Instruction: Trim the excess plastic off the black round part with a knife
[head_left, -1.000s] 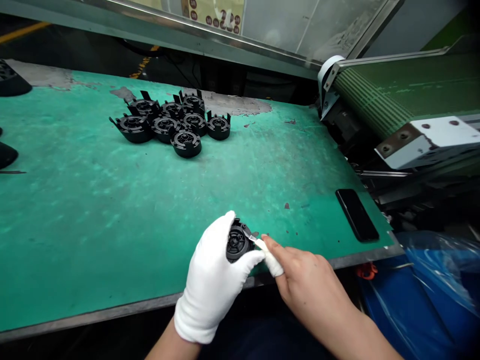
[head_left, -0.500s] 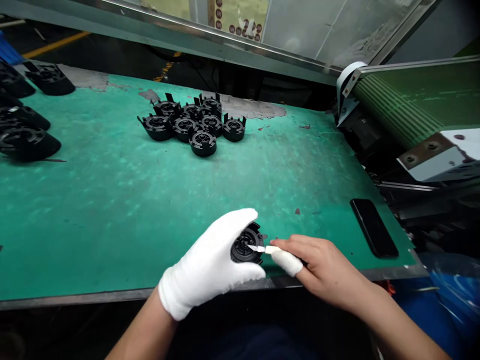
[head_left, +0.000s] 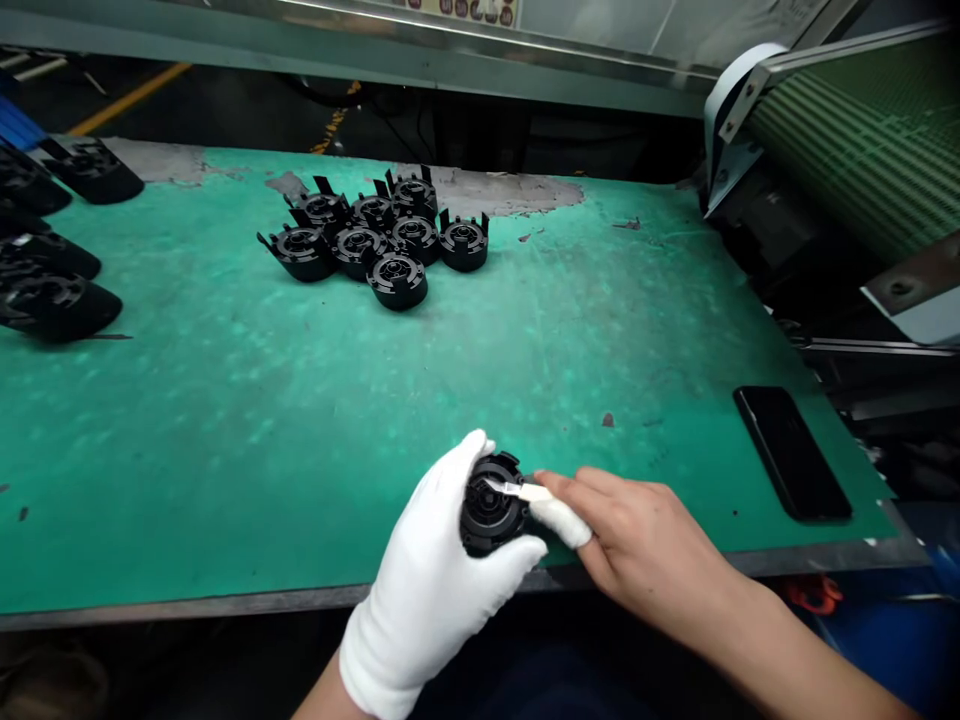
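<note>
My left hand, in a white glove, has its grip wrapped around a round black plastic part, held above the near edge of the green worktop. My right hand, bare with a wrapped fingertip, pinches a small blade; its tip touches the part's face. A cluster of like black parts sits well apart at the far side. A black phone lies to the right.

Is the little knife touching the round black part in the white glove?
Touching. The head view shows the small blade, held in the right hand, with its tip lying on the round black part gripped by the gloved left hand.
</note>
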